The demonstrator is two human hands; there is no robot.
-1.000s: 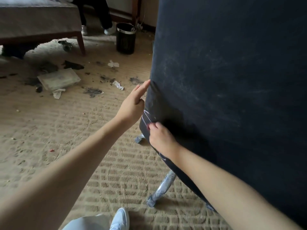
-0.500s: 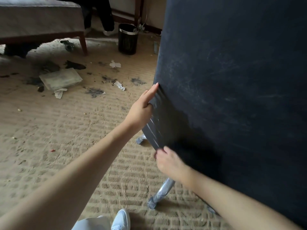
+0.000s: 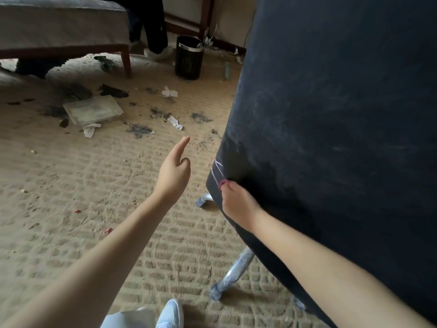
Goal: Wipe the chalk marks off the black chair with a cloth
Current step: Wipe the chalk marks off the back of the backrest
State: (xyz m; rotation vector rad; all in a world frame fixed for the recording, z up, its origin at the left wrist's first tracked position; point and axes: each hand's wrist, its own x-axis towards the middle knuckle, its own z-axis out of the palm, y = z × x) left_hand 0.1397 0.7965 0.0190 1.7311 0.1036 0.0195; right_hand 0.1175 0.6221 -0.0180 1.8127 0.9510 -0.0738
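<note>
White chalk marks (image 3: 218, 170), just above right grip (image 3: 236, 202)

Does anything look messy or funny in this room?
Yes. The carpet is littered: dark stains, crumpled tissues and a flat box lie scattered left of the black chair. White chalk marks streak the chair's lower left edge.

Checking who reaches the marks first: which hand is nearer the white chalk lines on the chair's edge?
Right. The right hand rests on the black chair just below the chalk lines; the left hand hangs open off to their left, clear of the chair.
</note>
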